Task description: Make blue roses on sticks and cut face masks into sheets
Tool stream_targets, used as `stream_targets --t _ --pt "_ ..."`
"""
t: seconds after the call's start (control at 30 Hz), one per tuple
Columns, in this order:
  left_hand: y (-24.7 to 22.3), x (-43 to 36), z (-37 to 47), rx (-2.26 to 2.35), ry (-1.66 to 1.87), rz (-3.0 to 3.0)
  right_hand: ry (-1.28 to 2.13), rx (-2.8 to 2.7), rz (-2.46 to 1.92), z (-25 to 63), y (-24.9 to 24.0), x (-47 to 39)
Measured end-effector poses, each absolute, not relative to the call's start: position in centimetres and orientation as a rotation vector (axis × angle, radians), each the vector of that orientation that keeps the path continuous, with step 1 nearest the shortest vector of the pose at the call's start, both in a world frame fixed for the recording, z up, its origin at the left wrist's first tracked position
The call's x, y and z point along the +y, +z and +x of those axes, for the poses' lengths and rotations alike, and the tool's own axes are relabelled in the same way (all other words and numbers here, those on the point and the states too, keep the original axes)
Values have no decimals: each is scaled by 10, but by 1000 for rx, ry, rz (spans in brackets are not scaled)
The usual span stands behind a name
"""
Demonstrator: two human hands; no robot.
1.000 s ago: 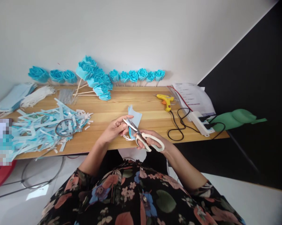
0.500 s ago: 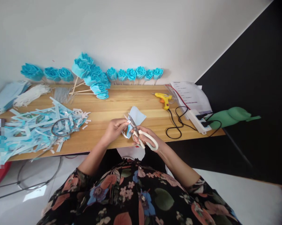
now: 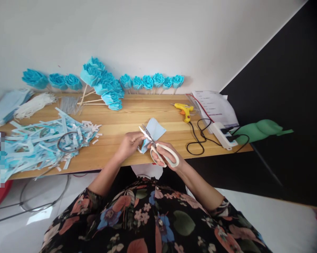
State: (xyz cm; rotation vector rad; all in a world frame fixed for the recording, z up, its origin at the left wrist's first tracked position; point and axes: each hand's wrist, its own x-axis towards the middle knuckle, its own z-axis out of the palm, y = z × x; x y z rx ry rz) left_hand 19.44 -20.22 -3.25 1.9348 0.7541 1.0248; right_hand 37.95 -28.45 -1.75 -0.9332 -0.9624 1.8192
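Observation:
My left hand (image 3: pixel 130 143) is closed, thumb and fingers pinching the edge of a light-blue face mask (image 3: pixel 155 129) over the table. A white loop hangs from the mask's near side. In my right hand (image 3: pixel 169 153) is a pair of scissors (image 3: pixel 171 156) with cream handles, fingers through the loops. Their blades point away to the upper left, slightly parted, right beside my left fingertips. The blades hide part of the mask, so I cannot tell whether they touch its edge.
Blue paper-like flowers (image 3: pixel 147 82) on sticks line the wall. Left lie a scrap pile (image 3: pixel 42 144), stacked masks (image 3: pixel 9 103) and white cords (image 3: pixel 35 104). Right are a yellow glue gun (image 3: pixel 184 111), its looped cable, papers (image 3: pixel 213 105), a power strip (image 3: pixel 223 135) and a green object (image 3: pixel 258 130).
The scissors' handles have spread a little and shifted slightly right. A small white bit seen between the blades no longer shows. My left hand stays almost in place.

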Motion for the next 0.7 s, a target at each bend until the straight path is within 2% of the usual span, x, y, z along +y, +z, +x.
stream_targets --t 0.7 --pt "-46 -200 197 781 1020 1964 1919 -773 -867 371 -23 -277"
